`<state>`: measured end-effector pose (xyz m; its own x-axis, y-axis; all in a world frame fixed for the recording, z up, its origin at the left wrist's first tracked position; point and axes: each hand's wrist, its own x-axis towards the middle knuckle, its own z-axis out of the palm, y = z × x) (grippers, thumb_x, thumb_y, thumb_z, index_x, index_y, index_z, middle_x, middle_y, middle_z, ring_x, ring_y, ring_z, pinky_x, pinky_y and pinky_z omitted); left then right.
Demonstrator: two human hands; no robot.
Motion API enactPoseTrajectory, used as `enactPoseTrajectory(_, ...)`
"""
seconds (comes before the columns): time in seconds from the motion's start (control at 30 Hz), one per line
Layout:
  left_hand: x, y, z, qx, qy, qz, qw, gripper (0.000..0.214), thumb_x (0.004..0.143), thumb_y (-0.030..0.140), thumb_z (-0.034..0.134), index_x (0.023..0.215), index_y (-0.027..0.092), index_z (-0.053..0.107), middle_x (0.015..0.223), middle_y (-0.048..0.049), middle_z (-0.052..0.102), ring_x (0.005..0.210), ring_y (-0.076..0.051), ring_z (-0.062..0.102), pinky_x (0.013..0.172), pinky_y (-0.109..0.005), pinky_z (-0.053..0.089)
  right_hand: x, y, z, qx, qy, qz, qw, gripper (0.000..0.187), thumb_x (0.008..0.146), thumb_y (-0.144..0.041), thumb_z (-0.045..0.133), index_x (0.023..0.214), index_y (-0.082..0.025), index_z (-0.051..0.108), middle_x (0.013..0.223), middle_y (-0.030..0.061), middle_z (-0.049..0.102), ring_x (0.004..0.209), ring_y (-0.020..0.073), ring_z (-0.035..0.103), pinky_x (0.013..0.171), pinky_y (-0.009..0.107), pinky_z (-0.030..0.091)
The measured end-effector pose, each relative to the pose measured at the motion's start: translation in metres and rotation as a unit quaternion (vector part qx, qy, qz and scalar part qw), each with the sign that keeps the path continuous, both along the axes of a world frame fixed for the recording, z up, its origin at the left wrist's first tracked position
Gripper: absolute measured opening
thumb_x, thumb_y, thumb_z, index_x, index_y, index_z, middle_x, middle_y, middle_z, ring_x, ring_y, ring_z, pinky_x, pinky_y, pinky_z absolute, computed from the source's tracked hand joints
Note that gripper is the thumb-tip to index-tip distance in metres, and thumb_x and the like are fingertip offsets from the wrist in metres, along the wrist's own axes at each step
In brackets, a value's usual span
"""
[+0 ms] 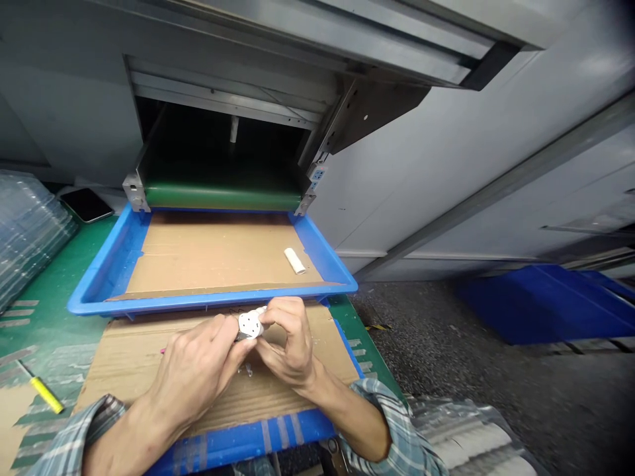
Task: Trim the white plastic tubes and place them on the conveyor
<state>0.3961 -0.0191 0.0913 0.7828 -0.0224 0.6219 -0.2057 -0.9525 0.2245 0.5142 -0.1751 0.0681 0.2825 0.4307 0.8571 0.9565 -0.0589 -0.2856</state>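
A small white plastic part [249, 325] with dark holes in its end face is pinched between my two hands, above the cardboard sheet [292, 403]. My left hand [196, 360] is closed on its left side, thumb below. On the right side, the bent fingers and thumb of my right hand [288, 340] grip it too. The fingers hide much of its body. Beneath my hands lie tiny clear scraps [247, 369] on the cardboard.
A blue tray [213, 303] lined with cardboard holds a white cylindrical piece [294, 261]. Behind it ends a green conveyor belt [223, 193], with another white piece [234, 129] further in. A yellow screwdriver [45, 394], a phone [86, 205] and clear plastic packaging [30, 231] lie left.
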Motion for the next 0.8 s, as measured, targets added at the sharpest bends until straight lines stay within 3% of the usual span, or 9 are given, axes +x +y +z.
enactPoseTrajectory(0.2,-0.002,0.006,-0.002,-0.049,-0.014,-0.011,0.999,0.022,0.114,0.035,0.045,0.103,0.021,0.058,0.077,0.0017,0.066,0.061,-0.013,0.063,0.058,-0.026,0.046,-0.001,0.0,0.006,-0.006,0.078,0.025,0.997,0.03,0.098,-0.019,0.071,0.124,-0.023,0.059,0.102,0.0075,0.071,0.09,0.0236,0.071,0.077,0.039,0.063)
enactPoseTrajectory(0.3,-0.001,0.01,-0.003,-0.076,-0.034,-0.007,0.996,0.018,0.112,0.034,0.052,0.118,0.019,0.059,0.091,-0.002,0.074,0.072,-0.013,0.07,0.066,-0.024,0.052,-0.002,0.001,0.007,-0.018,0.107,0.051,0.993,0.033,0.098,-0.024,0.073,0.129,-0.022,0.062,0.109,0.0094,0.074,0.096,0.0239,0.074,0.082,0.039,0.065)
enactPoseTrajectory(0.53,0.002,0.015,-0.007,-0.082,-0.022,-0.046,0.995,0.025,0.111,0.039,0.054,0.123,0.018,0.058,0.096,-0.0048,0.072,0.074,-0.014,0.068,0.069,-0.024,0.056,-0.001,-0.001,0.009,-0.04,0.111,0.111,0.987,0.041,0.103,-0.028,0.071,0.142,-0.022,0.063,0.121,0.0122,0.076,0.107,0.0237,0.077,0.094,0.039,0.067)
enactPoseTrajectory(0.7,0.004,0.019,-0.001,-0.071,-0.056,-0.038,0.995,0.026,0.112,0.017,0.043,0.135,0.016,0.055,0.104,-0.0073,0.071,0.086,-0.016,0.068,0.081,-0.026,0.055,0.001,-0.002,0.01,-0.014,0.12,0.089,0.989,0.048,0.1,-0.02,0.072,0.146,-0.024,0.062,0.125,0.0112,0.075,0.111,0.0236,0.075,0.097,0.04,0.067)
enactPoseTrajectory(0.8,0.003,0.02,0.002,-0.06,-0.062,-0.032,0.996,0.035,0.11,0.012,0.046,0.145,0.015,0.054,0.101,-0.0051,0.067,0.082,-0.013,0.065,0.077,-0.023,0.052,0.003,-0.001,0.01,0.001,0.116,0.083,0.99,0.05,0.098,-0.017,0.072,0.146,-0.024,0.062,0.123,0.0107,0.075,0.109,0.024,0.075,0.094,0.04,0.067)
